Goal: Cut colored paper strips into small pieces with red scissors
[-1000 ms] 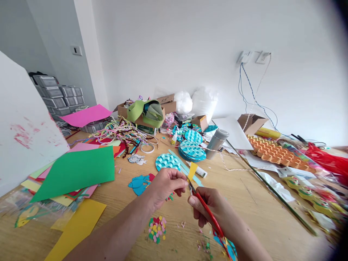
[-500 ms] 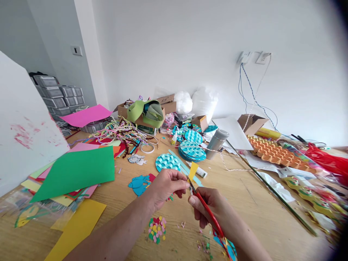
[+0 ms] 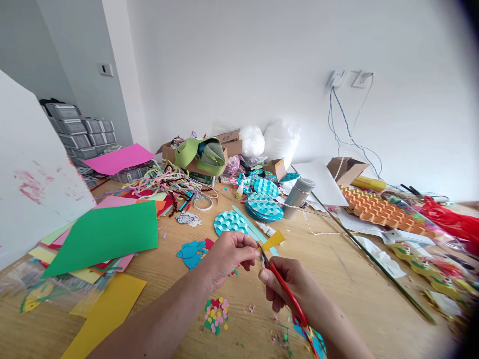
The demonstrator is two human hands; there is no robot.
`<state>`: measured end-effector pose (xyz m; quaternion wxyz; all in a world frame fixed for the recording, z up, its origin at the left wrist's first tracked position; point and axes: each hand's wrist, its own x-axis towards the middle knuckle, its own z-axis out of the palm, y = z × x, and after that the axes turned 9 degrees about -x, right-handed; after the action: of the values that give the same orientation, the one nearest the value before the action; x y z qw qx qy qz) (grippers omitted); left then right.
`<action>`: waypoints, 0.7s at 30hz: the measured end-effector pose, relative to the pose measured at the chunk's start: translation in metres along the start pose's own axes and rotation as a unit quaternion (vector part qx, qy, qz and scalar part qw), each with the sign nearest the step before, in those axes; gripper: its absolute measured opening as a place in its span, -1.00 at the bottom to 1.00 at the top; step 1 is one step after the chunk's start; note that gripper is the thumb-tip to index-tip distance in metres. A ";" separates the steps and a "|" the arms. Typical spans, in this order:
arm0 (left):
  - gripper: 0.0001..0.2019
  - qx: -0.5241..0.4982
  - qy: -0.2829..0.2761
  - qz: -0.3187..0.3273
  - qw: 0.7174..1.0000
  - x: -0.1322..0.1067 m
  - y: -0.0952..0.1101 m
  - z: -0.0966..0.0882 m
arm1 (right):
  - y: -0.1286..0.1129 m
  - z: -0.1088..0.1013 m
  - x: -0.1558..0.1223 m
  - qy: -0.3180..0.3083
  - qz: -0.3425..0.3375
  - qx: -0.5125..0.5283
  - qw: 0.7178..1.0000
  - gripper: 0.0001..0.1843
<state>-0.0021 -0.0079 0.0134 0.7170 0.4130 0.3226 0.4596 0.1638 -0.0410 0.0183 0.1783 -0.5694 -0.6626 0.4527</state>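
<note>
My left hand [image 3: 228, 257] pinches a small yellow paper piece [image 3: 273, 241] between thumb and fingertips above the wooden table [image 3: 337, 279]. My right hand [image 3: 290, 286] grips red-handled scissors [image 3: 282, 286], whose blades meet the paper at its lower left end. The yellow piece sticks out to the right, nearly level. Below the hands lies a small heap of coloured paper cutouts [image 3: 216, 314]. A blue paper fish [image 3: 191, 252] lies just left of my left hand.
A green sheet [image 3: 107, 235] tops a pile of coloured paper at the left, with a yellow sheet [image 3: 107, 311] in front. Teal scaled discs [image 3: 264, 205], a glue stick [image 3: 268, 230], a grey bottle [image 3: 297, 197], boxes and orange trays [image 3: 381, 212] crowd the far side.
The yellow paper piece has swung from pointing upward to lying nearly level, pointing right. Both hands and the scissors stay almost where they were.
</note>
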 end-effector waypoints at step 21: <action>-0.84 -0.027 0.007 0.001 1.000 0.000 -0.002 0.000 | 0.000 0.001 0.000 -0.002 0.018 0.007 1.000 -0.49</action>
<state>-0.0009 -0.0082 0.0116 0.7249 0.3910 0.3146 0.4720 0.1627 -0.0414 0.0178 0.1723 -0.5792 -0.6493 0.4618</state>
